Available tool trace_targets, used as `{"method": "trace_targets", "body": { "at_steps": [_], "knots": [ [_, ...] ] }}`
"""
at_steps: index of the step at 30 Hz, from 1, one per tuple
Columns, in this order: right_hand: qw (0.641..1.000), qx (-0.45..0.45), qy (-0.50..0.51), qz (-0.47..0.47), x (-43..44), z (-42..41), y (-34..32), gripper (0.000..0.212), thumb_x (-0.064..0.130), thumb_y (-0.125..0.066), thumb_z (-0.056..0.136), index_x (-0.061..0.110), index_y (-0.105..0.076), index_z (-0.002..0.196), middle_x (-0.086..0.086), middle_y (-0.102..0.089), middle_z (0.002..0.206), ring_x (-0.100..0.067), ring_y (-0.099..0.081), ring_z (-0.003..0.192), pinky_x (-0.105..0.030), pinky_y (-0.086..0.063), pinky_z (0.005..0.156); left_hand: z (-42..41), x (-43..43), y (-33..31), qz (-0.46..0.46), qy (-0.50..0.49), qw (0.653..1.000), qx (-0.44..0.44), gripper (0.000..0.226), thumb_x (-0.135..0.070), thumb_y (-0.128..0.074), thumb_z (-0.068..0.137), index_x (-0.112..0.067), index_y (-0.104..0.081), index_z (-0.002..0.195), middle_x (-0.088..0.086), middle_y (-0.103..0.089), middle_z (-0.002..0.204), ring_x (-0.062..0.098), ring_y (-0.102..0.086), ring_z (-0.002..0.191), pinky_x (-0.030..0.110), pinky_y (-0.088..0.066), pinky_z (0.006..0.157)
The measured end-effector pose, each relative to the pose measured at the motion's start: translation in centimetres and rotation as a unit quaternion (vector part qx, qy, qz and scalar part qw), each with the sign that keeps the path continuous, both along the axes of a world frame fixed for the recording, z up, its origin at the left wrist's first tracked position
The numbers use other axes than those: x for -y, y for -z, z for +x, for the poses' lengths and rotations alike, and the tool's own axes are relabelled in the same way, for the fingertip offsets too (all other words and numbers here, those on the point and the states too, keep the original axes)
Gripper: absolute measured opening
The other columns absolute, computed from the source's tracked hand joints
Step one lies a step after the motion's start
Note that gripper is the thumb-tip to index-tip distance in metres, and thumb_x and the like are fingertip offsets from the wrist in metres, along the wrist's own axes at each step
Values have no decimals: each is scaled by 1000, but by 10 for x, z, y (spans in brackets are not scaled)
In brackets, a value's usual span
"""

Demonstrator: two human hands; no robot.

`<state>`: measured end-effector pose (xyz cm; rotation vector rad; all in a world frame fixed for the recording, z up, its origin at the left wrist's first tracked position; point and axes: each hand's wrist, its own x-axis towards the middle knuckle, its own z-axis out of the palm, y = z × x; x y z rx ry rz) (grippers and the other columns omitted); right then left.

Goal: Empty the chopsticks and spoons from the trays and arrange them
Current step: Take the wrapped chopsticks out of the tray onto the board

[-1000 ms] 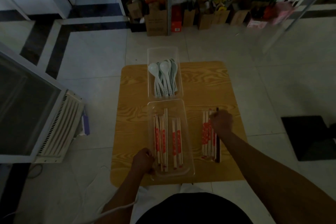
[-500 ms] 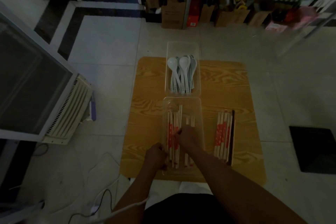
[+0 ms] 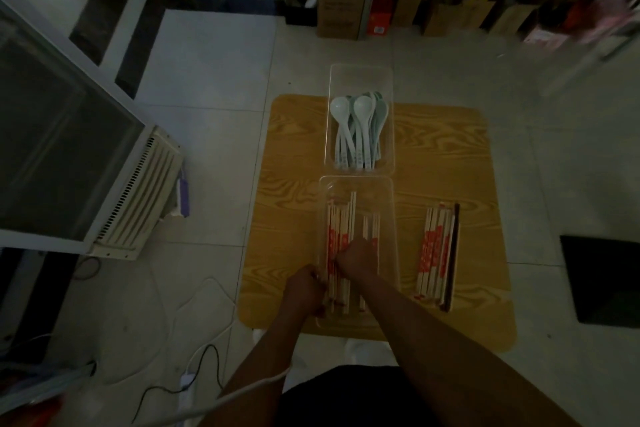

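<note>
Dim light falls on the low wooden table (image 3: 433, 156) standing on a pale tiled floor. Two clear trays sit end to end on it: the far tray (image 3: 360, 80) with the spoons (image 3: 358, 130), the near tray (image 3: 389, 218) with the wrapped chopsticks (image 3: 341, 218). My right hand (image 3: 356, 256) is down inside the near tray, knuckles up, fingers curled onto the chopsticks beneath it; whether they have actually closed on a pair I cannot tell. My left hand (image 3: 304, 291) is clenched on the tray's near left rim, steadying it. The sticks lie lengthwise, pointing away from me, so I judge a straight lift, then a carry rightward to the laid-out row (image 3: 436, 253), parallel to it.
</note>
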<state>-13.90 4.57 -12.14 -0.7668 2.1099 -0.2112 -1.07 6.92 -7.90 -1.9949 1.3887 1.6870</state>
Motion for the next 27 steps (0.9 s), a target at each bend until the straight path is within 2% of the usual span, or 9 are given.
{"method": "trace_targets", "body": {
  "at_steps": [3, 8, 11, 15, 18, 20, 23, 27],
  "knots": [
    [1000, 11, 3, 4, -2, -2, 2, 16, 15, -73, 76, 2, -72, 87, -15, -72, 86, -29, -71, 77, -36, -61, 65, -1, 0, 0, -5, -5, 1000, 8, 40, -10, -77, 77, -9, -55, 111, 15, -65, 107, 32, -67, 92, 46, -59, 77],
    [998, 50, -23, 9, -4, -12, -3, 15, 15, -67, 84, 2, -73, 87, -13, -72, 85, -27, -71, 77, -27, -54, 60, -4, 0, -4, -10, 5, 1000, 17, 40, -10, -77, 76, -10, -54, 109, 12, -66, 106, 30, -68, 91, 41, -59, 74],
    [998, 53, -47, -2, -1, -29, -13, 15, 12, -64, 86, 1, -73, 86, -14, -72, 81, -26, -72, 73, -34, -60, 65, -4, -2, -1, -8, 7, 1000, 19, 44, -7, -79, 74, -9, -53, 110, 15, -66, 106, 32, -68, 91, 43, -59, 75],
    [994, 90, -42, -51, 16, -69, -42, 17, 16, -71, 85, 2, -75, 76, -13, -74, 74, -24, -73, 70, -38, -61, 72, -5, -3, 0, -13, -20, 999, 22, 24, -8, -71, 82, -13, -52, 96, 20, -66, 99, 36, -69, 84, 48, -60, 68],
    [989, 120, -2, -84, 26, -117, -70, 16, 10, -74, 84, -5, -73, 78, -19, -71, 72, -28, -72, 68, -40, -62, 69, -7, -2, -3, -21, -13, 999, 37, 15, -12, -65, 88, -15, -51, 90, 20, -67, 94, 34, -70, 76, 46, -60, 62],
    [989, 106, 28, -95, 23, -156, -82, 16, 8, -75, 83, -7, -73, 80, -19, -70, 71, -28, -71, 65, -39, -61, 68, -8, -1, -4, -26, 1, 999, 45, 12, -12, -63, 88, -16, -52, 88, 19, -67, 90, 34, -70, 74, 45, -60, 62],
    [992, 45, 69, -94, 2, -218, -78, 18, 10, -77, 80, -6, -73, 73, -21, -71, 72, -31, -72, 68, -41, -62, 70, -11, -2, -7, -31, -8, 998, 47, 10, -12, -58, 92, -15, -52, 85, 18, -65, 87, 31, -70, 62, 40, -60, 56],
    [995, -56, 78, 1, -51, -271, -50, 16, 15, -75, 74, -1, -74, 68, -12, -73, 66, -22, -72, 61, -37, -62, 71, -14, -4, -8, -38, -23, 998, 43, 11, -13, -55, 95, -15, -51, 84, 18, -65, 88, 25, -66, 52, 32, -56, 47]
  ]
}}
